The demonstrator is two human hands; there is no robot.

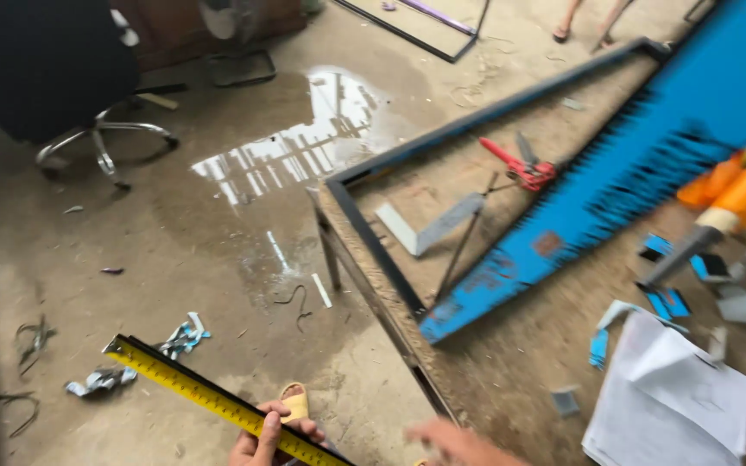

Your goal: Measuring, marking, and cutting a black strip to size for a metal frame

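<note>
My left hand (271, 437) at the bottom edge grips a yellow tape-measure blade (192, 388) that runs up to the left over the concrete floor. My right hand (458, 442), blurred, hovers with fingers apart over the near corner of a wooden worktable (390, 311). A dark metal frame (364, 226) and a long blue-filmed strip (597, 190) lie on the table. Red snips (524, 166) and a steel try square (429, 226) rest inside the frame.
White paper sheets (675, 397) and blue film scraps (666, 302) lie at the right, beside an orange-handled tool (731, 203). A puddle (304, 138) spreads on the floor. A black office chair (53, 78) stands at the far left. Another person's feet (584, 26) show at the top.
</note>
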